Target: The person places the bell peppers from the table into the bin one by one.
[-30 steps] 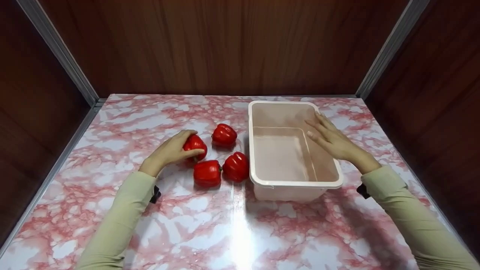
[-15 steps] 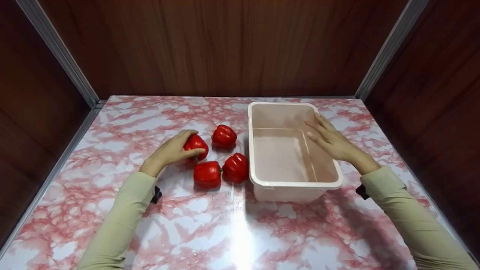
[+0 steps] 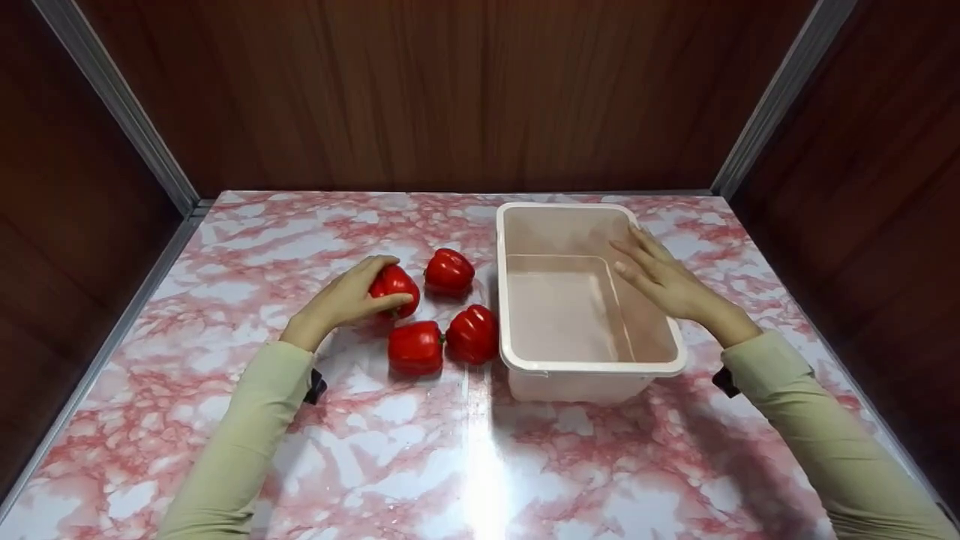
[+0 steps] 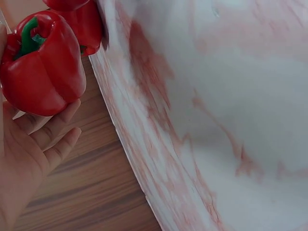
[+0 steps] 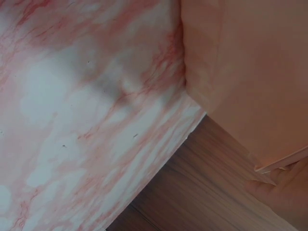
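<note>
Gleaming pink-veined marble tabletop [image 3: 465, 450] — dark wood walls [image 3: 450, 90].

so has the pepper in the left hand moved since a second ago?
Yes, slightly. The held pepper has lifted up and toward the far pepper, gripped by the left hand; the bin is fixed.

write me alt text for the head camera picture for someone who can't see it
A person's left hand grips one of four red peppers on a pink marbled table, while the right hand rests flat on the right rim of an empty pale pink tub. The other three peppers lie between that hand and the tub; dark wood walls stand behind.
</note>
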A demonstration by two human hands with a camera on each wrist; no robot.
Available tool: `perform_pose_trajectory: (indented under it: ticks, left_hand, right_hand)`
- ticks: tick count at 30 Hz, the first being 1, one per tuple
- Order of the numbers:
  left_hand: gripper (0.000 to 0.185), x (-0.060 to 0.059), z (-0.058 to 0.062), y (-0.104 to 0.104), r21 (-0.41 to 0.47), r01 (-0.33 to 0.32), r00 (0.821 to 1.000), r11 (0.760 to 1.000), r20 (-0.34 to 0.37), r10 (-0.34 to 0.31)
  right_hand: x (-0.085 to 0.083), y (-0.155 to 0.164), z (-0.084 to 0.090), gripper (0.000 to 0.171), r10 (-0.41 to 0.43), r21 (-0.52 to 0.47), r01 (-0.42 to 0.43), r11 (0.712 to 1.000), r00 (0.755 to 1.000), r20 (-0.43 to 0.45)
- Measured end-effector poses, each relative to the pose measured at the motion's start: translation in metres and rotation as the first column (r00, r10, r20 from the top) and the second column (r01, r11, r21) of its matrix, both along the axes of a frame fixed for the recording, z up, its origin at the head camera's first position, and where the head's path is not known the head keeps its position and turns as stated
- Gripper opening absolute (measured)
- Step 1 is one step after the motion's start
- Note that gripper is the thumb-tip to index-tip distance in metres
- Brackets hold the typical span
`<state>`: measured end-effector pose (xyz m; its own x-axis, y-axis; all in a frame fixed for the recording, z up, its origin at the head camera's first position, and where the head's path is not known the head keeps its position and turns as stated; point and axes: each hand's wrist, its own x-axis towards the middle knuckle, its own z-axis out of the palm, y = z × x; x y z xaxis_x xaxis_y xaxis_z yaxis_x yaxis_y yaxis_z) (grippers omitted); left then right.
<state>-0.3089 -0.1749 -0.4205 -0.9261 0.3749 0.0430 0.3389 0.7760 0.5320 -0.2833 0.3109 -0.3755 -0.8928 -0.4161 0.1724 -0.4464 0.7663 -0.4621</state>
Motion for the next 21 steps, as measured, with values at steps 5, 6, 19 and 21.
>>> perform_pose_trajectory:
  ticks: [5, 6, 19, 21]
  left_hand:
    - [0.085, 0.000, 0.003, 0.002, 0.011, -0.013, 1.000, 1.000, 0.007, 0.013]
    - [0.084, 0.000, 0.003, 0.003, 0.015, -0.014, 1.000, 1.000, 0.007, 0.014]
    - [0.082, -0.001, 0.007, 0.011, 0.033, -0.002, 1.000, 0.999, -0.003, 0.002]
    - [0.081, -0.001, 0.008, 0.012, 0.033, -0.002, 1.000, 0.999, -0.002, 0.002]
  right_hand:
    - [0.000, 0.000, 0.000, 0.052, -0.009, 0.001, 0.009, 1.000, 1.000, 0.008]
    - [0.000, -0.001, 0.000, 0.052, -0.009, 0.002, 0.009, 1.000, 1.000, 0.009]
    - [-0.001, -0.001, 0.000, 0.051, -0.014, -0.011, 0.014, 1.000, 1.000, 0.015]
    - [-0.001, 0.000, 0.000, 0.051, -0.015, -0.011, 0.015, 1.000, 1.000, 0.018]
